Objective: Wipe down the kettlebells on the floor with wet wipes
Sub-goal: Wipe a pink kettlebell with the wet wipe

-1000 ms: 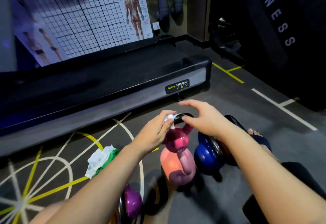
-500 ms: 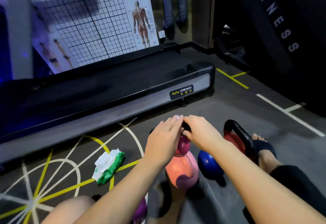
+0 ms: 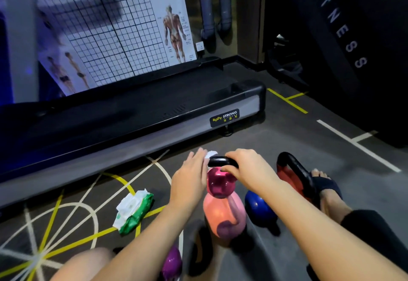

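The left hand [image 3: 189,176] lies with its fingers nearly straight, flat on a white wipe [image 3: 210,154], pressing it against the left end of the black handle [image 3: 221,161] of the magenta kettlebell [image 3: 219,183]. Its thumb is hidden. The right hand [image 3: 245,168] is curled around the right half of that handle and grips it, steadying the bell.

The handle's long axis runs left to right, between the two hands, so the wiping hand sits at one end of the bar with the bare middle stretch just to its right. I judge that the next stroke runs along the bar toward the right hand, which covers the far part and would have to shift for that part to be reached.

Left of the magenta kettlebell, well apart on the floor, lies the green pack of wipes [image 3: 133,211]. Just on its near side stands a pink kettlebell [image 3: 223,214], and to its right a blue kettlebell [image 3: 258,210].
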Motion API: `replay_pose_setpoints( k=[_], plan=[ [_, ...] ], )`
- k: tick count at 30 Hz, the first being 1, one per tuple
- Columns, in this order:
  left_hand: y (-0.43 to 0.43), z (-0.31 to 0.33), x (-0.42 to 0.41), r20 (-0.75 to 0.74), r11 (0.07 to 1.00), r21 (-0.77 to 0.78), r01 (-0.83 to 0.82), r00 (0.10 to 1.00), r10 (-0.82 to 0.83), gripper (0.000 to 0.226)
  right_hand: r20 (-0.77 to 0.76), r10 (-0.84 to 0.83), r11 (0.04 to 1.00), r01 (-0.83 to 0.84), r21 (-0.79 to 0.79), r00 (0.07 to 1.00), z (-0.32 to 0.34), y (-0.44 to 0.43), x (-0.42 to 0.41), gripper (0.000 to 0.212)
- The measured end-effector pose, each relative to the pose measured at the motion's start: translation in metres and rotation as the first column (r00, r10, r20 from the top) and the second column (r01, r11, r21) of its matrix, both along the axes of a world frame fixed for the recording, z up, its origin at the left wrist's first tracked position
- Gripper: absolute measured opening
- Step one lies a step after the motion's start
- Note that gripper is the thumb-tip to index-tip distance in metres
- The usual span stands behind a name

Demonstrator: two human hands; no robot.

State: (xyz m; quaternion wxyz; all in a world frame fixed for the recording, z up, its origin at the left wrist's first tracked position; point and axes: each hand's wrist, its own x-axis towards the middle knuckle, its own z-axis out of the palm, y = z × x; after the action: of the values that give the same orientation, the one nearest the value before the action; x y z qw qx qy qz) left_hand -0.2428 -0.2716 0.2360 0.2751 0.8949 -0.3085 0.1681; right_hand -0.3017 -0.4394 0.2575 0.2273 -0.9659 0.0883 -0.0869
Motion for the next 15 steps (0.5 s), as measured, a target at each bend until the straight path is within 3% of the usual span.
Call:
replay_pose_setpoints(
  k=[3, 6, 11, 15],
  plan=[
    [0.009, -0.006, 0.027, -0.242, 0.974, 0.025, -0.224, 0.944, 0.224, 0.024, 0.013, 0.025, 1.000, -0.025, -0.016, 1.000, 0.001, 0.007, 0.001, 0.027],
    [0.016, 0.004, 0.036, -0.468, 0.942, -0.056, -0.331, 0.842, 0.268, 0.029, 0.022, 0.041, 0.999, -0.040, -0.012, 0.999, 0.002, 0.012, 0.000, 0.026],
    [-0.001, 0.013, 0.001, -0.356, 0.981, -0.035, -0.189, 0.920, 0.165, 0.026, 0.046, 0.027, 0.997, -0.024, -0.075, 0.999, -0.004, 0.016, 0.000, 0.026],
    [0.004, -0.002, -0.005, -0.396, 0.934, -0.166, -0.317, 0.889, 0.232, 0.023, 0.079, 0.044, 0.995, -0.037, -0.089, 0.996, -0.008, 0.025, 0.003, 0.028]
  ],
)
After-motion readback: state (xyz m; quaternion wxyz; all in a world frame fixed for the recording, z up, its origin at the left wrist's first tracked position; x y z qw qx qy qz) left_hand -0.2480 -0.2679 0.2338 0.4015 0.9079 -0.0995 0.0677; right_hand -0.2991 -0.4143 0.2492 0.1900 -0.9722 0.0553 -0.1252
